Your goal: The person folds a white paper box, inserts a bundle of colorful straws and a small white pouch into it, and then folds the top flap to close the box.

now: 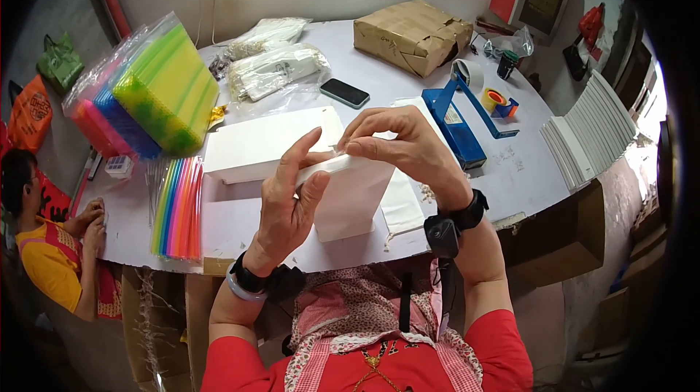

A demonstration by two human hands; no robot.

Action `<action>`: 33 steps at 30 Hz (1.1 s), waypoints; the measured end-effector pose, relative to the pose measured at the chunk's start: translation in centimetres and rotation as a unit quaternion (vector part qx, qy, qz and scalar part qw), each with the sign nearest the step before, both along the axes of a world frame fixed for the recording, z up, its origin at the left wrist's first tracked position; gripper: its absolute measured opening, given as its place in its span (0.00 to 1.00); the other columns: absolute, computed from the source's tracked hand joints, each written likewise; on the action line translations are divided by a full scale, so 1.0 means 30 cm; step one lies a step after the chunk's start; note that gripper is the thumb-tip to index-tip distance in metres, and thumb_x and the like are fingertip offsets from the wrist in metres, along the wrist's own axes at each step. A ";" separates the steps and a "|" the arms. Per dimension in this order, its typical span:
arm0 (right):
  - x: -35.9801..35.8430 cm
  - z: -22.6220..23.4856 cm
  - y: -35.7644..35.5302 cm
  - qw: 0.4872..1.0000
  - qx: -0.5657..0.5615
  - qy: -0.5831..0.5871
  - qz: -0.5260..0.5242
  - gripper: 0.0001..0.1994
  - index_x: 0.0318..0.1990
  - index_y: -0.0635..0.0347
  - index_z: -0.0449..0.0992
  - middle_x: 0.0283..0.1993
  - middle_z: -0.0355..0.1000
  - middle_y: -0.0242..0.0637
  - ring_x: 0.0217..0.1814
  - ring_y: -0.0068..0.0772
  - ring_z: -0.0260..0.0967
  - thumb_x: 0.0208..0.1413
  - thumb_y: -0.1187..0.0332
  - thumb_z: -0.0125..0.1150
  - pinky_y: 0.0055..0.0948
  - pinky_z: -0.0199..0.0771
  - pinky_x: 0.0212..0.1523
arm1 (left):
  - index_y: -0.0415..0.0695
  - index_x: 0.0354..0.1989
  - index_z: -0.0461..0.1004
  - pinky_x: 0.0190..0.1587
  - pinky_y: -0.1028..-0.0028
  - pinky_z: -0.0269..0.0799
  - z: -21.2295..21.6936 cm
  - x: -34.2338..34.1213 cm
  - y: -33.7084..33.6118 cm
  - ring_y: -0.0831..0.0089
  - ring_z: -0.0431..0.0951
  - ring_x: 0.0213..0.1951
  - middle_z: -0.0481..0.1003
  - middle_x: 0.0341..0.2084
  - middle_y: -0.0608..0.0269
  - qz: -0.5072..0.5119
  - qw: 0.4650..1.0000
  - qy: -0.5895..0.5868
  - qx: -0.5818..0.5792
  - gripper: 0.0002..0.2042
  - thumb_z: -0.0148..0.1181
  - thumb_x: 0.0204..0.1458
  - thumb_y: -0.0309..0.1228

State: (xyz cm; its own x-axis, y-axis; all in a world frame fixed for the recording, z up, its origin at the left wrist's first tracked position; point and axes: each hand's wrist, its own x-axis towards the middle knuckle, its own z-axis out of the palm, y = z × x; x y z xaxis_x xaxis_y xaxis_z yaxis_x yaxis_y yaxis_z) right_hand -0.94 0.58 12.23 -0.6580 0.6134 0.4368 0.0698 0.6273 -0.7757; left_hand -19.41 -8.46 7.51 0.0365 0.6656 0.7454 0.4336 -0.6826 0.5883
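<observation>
A slim white box (348, 202) stands upright on the table before me. My left hand (290, 191) grips its upper left end, the thumb on the near side and the fingers on the far side. At the box's top edge my right hand (401, 142) pinches thumb and fingertips together; whatever lies between them is too small to make out. Just right of the box is a flat white drawstring pouch (401, 206), partly behind it. Behind my left hand lie white boxes (266, 137).
Colourful plastic sheets (164, 86) and rainbow strips (177, 206) lie left. A phone (345, 93), bagged white goods (277, 71) and a wrapped parcel (412, 36) sit behind. Right are a blue metal tool (453, 126), tape rolls (496, 100) and stacked white pieces (587, 126). Another person (55, 246) sits left.
</observation>
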 end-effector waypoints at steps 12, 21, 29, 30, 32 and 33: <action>0.001 -0.151 -0.127 0.799 0.540 0.052 -0.260 0.10 0.33 0.45 0.82 0.45 0.76 0.14 0.54 0.26 0.67 0.40 0.65 0.71 0.47 0.47 0.69 | 0.39 0.45 0.73 0.22 0.81 0.57 0.001 -0.013 0.028 0.85 0.59 0.20 0.63 0.16 0.71 -0.026 0.996 -0.052 -0.071 0.10 0.50 0.62 0.32; 0.070 -0.159 -0.199 0.767 0.597 0.003 -0.237 0.12 0.35 0.41 0.82 0.47 0.75 0.11 0.53 0.26 0.67 0.39 0.64 0.73 0.46 0.51 0.67 | 0.39 0.43 0.73 0.23 0.81 0.57 -0.009 0.006 0.034 0.86 0.60 0.21 0.64 0.16 0.72 -0.052 0.996 -0.054 -0.046 0.10 0.50 0.62 0.33; 0.104 -0.057 -0.246 0.902 0.417 -0.029 -0.106 0.07 0.28 0.50 0.76 0.38 0.77 0.22 0.47 0.24 0.72 0.43 0.66 0.70 0.44 0.57 0.63 | 0.39 0.42 0.73 0.22 0.81 0.54 -0.002 -0.060 0.095 0.86 0.58 0.20 0.61 0.15 0.75 0.025 0.994 -0.079 -0.076 0.12 0.50 0.63 0.35; 0.118 -0.033 -0.215 0.903 0.414 -0.031 -0.112 0.07 0.28 0.50 0.76 0.38 0.77 0.22 0.47 0.24 0.72 0.43 0.66 0.70 0.44 0.57 0.63 | 0.39 0.42 0.73 0.21 0.81 0.53 -0.010 -0.054 0.097 0.86 0.57 0.20 0.61 0.15 0.75 0.015 0.995 -0.064 -0.074 0.12 0.50 0.63 0.35; 0.141 0.024 -0.142 0.956 0.277 -0.055 -0.080 0.08 0.28 0.54 0.72 0.31 0.75 0.28 0.41 0.29 0.73 0.45 0.67 0.68 0.38 0.66 0.55 | 0.39 0.42 0.73 0.21 0.81 0.52 -0.002 -0.032 0.087 0.86 0.56 0.20 0.60 0.15 0.75 0.002 0.996 -0.058 -0.072 0.12 0.49 0.63 0.36; 0.131 0.055 -0.122 0.957 0.272 -0.055 -0.085 0.08 0.28 0.54 0.72 0.31 0.75 0.28 0.41 0.29 0.73 0.45 0.67 0.68 0.38 0.66 0.55 | 0.39 0.42 0.73 0.21 0.81 0.51 -0.002 -0.023 0.087 0.86 0.55 0.20 0.60 0.15 0.75 -0.003 0.996 -0.056 -0.066 0.12 0.49 0.63 0.36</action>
State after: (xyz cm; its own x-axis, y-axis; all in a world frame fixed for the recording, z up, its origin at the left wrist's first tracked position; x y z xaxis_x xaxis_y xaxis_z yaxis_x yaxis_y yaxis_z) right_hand 2.99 -3.09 13.89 -0.6287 0.4172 0.6562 0.2686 0.9085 -0.3202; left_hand -20.09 -5.85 7.44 -0.0380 0.7584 0.6507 0.3557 -0.5982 0.7180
